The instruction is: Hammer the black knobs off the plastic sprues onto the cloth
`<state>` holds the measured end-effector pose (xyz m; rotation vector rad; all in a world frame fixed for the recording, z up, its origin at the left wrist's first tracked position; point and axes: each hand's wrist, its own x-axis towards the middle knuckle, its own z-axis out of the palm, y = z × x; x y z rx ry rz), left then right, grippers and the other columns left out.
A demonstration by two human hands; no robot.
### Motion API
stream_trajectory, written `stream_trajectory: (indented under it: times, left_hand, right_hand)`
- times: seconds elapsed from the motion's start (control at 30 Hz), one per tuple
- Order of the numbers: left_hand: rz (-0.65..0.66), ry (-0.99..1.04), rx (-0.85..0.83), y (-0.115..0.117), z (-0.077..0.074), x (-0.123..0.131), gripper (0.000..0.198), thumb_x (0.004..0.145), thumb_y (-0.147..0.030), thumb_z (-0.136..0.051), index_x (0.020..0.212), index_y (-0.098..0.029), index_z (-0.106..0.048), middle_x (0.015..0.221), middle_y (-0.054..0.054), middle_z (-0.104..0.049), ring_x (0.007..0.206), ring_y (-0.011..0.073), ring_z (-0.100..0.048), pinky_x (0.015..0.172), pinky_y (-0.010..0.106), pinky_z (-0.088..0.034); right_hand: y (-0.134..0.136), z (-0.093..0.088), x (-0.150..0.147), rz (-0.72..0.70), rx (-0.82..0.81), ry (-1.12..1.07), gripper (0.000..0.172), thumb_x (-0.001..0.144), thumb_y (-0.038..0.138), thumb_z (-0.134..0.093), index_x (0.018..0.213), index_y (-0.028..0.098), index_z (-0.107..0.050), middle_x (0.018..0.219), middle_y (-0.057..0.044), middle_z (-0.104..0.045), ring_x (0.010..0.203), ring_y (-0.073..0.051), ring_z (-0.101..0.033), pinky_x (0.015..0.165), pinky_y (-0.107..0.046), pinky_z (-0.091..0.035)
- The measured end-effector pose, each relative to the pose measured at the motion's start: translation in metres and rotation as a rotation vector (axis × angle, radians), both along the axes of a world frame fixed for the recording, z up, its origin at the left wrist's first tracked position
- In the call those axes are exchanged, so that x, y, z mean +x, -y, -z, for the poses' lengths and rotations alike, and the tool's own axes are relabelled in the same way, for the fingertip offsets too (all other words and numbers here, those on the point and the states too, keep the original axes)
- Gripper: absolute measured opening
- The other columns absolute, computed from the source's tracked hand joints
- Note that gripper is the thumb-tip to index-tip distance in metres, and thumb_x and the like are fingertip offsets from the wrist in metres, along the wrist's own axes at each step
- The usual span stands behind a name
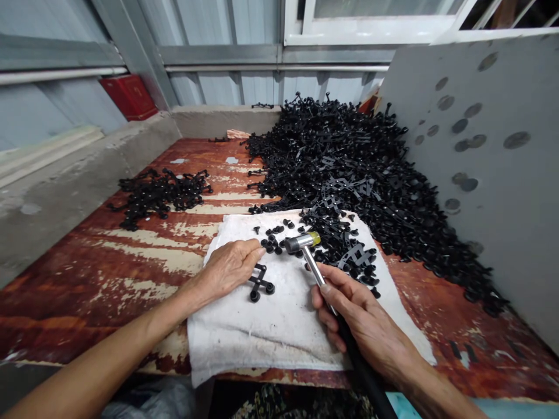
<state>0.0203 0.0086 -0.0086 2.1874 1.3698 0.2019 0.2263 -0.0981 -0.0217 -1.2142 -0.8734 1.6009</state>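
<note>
a hand could pass over the front of the white cloth (271, 343), between the left forearm (152, 329) and the right hand (356, 311), or across the red tabletop (144, 262) as far as the small black pile (163, 195). beyond the cloth, the large black heap (340, 151) and grey panel (498, 192) bar the way, while the hammer (314, 267) and black studs (278, 250) crowd the space beside the left hand (233, 265).

One head-worn camera looks forward and down from the near side of the table (148, 244); the left hand (233, 262) and right hand (360, 311) are close, the wall (203, 20) farther off; the space beneath seems too dim to read.
</note>
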Motion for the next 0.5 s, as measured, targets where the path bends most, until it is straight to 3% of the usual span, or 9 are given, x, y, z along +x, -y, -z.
stream_trajectory:
  times: [0.1,0.17,0.27,0.33,0.4,0.5]
  left_hand:
    - [0.010,-0.003,0.008,-0.002,0.000,0.001,0.030,0.088,-0.041,-0.031,0.064,-0.022,-0.032,0.059,-0.004,-0.034,0.058,0.0132,-0.034,0.057,0.026,-0.024]
    - [0.012,-0.021,0.000,-0.003,-0.001,0.002,0.030,0.087,-0.040,-0.032,0.063,-0.022,-0.033,0.060,-0.004,-0.035,0.058,0.0132,-0.035,0.056,0.026,-0.023]
    - [0.013,-0.068,-0.011,-0.004,-0.005,0.003,0.030,0.088,-0.038,-0.032,0.063,-0.022,-0.034,0.059,-0.003,-0.037,0.057,0.0132,-0.036,0.055,0.027,-0.022]
    - [0.019,-0.099,0.007,-0.004,-0.008,0.004,0.029,0.088,-0.036,-0.033,0.063,-0.021,-0.035,0.059,-0.003,-0.037,0.056,0.0132,-0.037,0.055,0.027,-0.022]
    - [0.020,-0.128,0.046,-0.003,-0.009,0.003,0.029,0.089,-0.035,-0.034,0.064,-0.021,-0.037,0.058,-0.003,-0.037,0.055,0.0133,-0.037,0.055,0.026,-0.021]
    - [0.015,-0.160,0.088,-0.001,-0.009,0.002,0.029,0.090,-0.034,-0.035,0.065,-0.021,-0.040,0.057,-0.003,-0.040,0.054,0.0136,-0.039,0.055,0.026,-0.021]
  right_hand:
    - [0.000,-0.002,0.000,-0.036,0.016,0.075,0.044,0.088,0.041,-0.055,0.125,0.019,-0.052,0.076,0.002,-0.053,0.046,-0.007,-0.034,0.033,-0.016,-0.033]
    - [-0.002,-0.004,0.002,-0.084,0.085,0.247,0.044,0.091,0.038,-0.048,0.130,0.018,-0.050,0.076,0.001,-0.055,0.046,-0.009,-0.038,0.036,-0.019,-0.037]
    - [-0.013,-0.005,0.007,-0.128,0.402,0.654,0.047,0.093,0.028,-0.041,0.138,0.017,-0.047,0.093,-0.008,-0.065,0.073,-0.018,-0.061,0.067,-0.034,-0.055]
    - [-0.022,-0.005,0.011,-0.146,0.641,0.889,0.051,0.091,0.019,-0.038,0.142,0.015,-0.044,0.111,-0.015,-0.064,0.100,-0.026,-0.061,0.088,-0.046,-0.051]
    - [-0.031,-0.006,0.013,-0.196,0.756,1.056,0.057,0.088,0.011,-0.036,0.145,0.014,-0.040,0.110,-0.016,-0.063,0.097,-0.027,-0.062,0.088,-0.049,-0.051]
    - [-0.036,-0.010,0.010,-0.219,0.828,1.204,0.063,0.086,0.005,-0.034,0.148,0.015,-0.035,0.091,-0.011,-0.061,0.073,-0.021,-0.061,0.072,-0.040,-0.055]
